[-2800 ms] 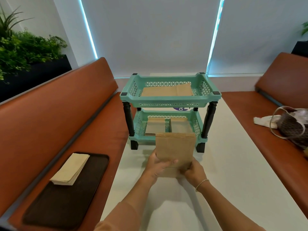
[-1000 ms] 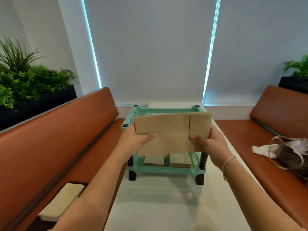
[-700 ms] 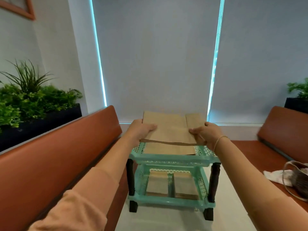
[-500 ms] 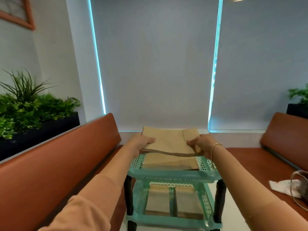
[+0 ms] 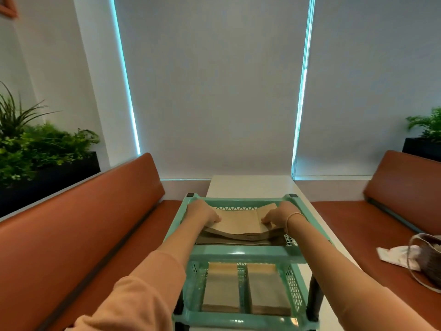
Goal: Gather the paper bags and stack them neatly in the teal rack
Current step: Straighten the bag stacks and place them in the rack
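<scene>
bags lowered into rack top tier | paper bags [image 5: 241, 222] in teal rack [image 5: 241, 255] | left hand [image 5: 202, 212], right hand [image 5: 278, 215] grip curled on stack ends

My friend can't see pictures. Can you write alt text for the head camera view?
Two hands, left hand and right hand, hold a stack of brown paper bags in the top tray of a teal rack on a white table. More bags lie in the lower tray, between orange benches.

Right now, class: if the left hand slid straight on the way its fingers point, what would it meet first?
The left hand points rightward across the bags; it would probably meet the right hand first, though depth is unclear.
</scene>
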`<state>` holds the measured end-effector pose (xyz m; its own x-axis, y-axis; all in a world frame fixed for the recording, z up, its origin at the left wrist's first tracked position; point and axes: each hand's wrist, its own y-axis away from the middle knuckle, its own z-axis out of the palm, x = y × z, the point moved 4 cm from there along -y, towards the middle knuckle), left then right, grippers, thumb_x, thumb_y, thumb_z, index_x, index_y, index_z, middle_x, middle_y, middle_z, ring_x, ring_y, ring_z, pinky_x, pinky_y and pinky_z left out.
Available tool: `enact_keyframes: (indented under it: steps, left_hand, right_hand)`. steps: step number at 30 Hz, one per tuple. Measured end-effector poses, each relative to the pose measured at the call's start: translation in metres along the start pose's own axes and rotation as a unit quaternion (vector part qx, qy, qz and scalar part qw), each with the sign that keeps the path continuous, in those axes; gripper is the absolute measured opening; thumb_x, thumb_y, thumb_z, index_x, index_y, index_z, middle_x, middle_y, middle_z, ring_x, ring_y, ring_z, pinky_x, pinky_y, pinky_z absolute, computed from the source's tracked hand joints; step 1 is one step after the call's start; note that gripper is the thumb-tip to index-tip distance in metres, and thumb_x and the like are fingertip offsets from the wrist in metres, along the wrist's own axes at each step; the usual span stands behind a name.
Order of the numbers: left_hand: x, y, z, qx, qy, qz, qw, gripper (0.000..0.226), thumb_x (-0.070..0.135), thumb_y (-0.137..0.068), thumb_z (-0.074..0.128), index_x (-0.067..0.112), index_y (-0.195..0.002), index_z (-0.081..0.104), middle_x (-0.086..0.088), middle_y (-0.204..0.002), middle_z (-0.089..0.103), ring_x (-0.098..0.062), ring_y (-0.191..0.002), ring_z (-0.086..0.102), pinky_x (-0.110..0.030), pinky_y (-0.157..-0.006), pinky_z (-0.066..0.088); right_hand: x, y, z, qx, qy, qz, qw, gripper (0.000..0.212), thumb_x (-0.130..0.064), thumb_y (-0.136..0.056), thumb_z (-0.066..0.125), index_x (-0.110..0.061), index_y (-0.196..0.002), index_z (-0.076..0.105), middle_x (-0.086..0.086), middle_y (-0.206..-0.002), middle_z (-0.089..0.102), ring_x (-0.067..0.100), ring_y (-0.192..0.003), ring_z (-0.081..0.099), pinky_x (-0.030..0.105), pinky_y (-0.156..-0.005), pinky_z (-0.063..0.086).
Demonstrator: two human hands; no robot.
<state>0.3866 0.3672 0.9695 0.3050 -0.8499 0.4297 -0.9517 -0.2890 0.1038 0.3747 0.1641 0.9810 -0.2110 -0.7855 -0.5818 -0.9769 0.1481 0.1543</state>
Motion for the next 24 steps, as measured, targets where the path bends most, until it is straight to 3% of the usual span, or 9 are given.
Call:
enact_keyframes:
  steps: [2,5,11,19,24]
  left_hand:
    - [0.0,-0.001,0.004,0.001,-0.012,-0.004,1.0,0.045,0.041,-0.087,0.062,0.005,-0.114,0.056,0.0,-0.075,0.05,-0.014,-0.077,0.051,-0.021,-0.062,0.041]
    - [-0.001,-0.004,0.009,-0.002,-0.027,-0.007,1.0,0.04,0.039,-0.087,0.06,0.006,-0.109,0.056,-0.001,-0.076,0.049,-0.016,-0.08,0.051,-0.022,-0.06,0.04]
    - [-0.004,-0.006,0.013,0.005,-0.016,-0.008,1.0,0.036,0.035,-0.088,0.06,0.006,-0.109,0.057,-0.005,-0.086,0.054,-0.016,-0.078,0.053,-0.021,-0.057,0.04]
    - [-0.007,-0.002,0.018,0.017,-0.025,-0.015,0.999,0.042,0.038,-0.087,0.061,0.006,-0.114,0.057,-0.009,-0.111,0.061,-0.022,-0.096,0.058,-0.026,-0.072,0.042]
    - [-0.007,-0.001,0.021,0.025,-0.021,-0.019,0.999,0.041,0.037,-0.087,0.061,0.007,-0.114,0.056,-0.01,-0.111,0.061,-0.023,-0.098,0.058,-0.029,-0.08,0.047]
  right_hand:
    - [0.001,-0.003,0.002,0.004,0.03,-0.003,1.0,0.03,-0.027,-0.091,0.056,-0.011,-0.069,0.042,0.004,-0.085,0.05,0.016,-0.088,0.048,0.027,-0.095,0.045]
    - [0.003,-0.009,0.005,0.013,0.038,0.008,0.999,0.031,-0.028,-0.089,0.059,-0.013,-0.068,0.042,0.001,-0.07,0.043,0.012,-0.068,0.045,0.023,-0.077,0.042]
    - [0.006,-0.01,0.008,0.009,0.054,0.002,0.998,0.031,-0.029,-0.088,0.06,-0.013,-0.068,0.043,0.001,-0.069,0.045,0.01,-0.059,0.041,0.018,-0.052,0.035]
    - [0.012,-0.005,0.01,0.01,0.062,-0.002,0.998,0.034,-0.028,-0.088,0.06,-0.012,-0.065,0.042,0.001,-0.067,0.045,0.01,-0.058,0.041,0.017,-0.05,0.033]
    - [0.014,-0.007,0.012,0.011,0.05,0.005,0.999,0.035,-0.03,-0.088,0.06,-0.01,-0.066,0.043,0.002,-0.069,0.046,0.011,-0.059,0.043,0.02,-0.059,0.039]
